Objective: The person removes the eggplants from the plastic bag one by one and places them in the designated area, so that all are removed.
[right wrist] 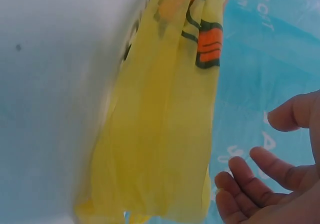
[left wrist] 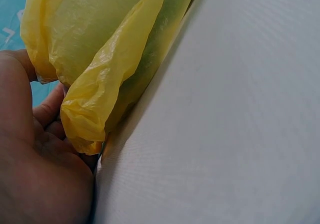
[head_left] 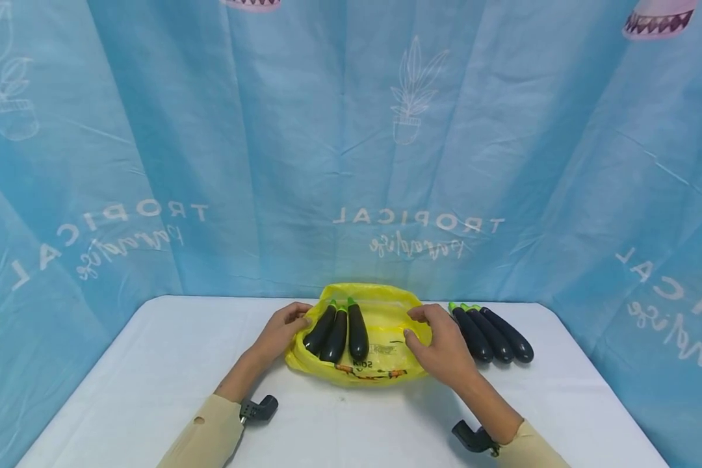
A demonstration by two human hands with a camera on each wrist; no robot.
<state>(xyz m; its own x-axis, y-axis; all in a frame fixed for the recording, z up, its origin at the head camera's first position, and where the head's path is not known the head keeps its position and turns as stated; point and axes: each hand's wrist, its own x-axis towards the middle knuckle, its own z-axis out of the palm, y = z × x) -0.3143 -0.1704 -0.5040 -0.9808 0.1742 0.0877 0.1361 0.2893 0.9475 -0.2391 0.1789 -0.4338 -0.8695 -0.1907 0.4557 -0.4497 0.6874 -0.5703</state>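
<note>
A yellow plastic bag lies with its mouth spread wide on the white table, and three eggplants rest side by side in its left part. At the bag's left edge my left hand holds the rim; in the left wrist view the crumpled yellow film passes between its thumb and fingers. My right hand is by the bag's right edge, thumb and fingers apart. The right wrist view shows that hand beside the bag's side, with nothing in its grasp.
Several more eggplants lie together on the table right of the bag, just beyond my right hand. The white table ends at a blue printed curtain, which hangs behind it and along both sides.
</note>
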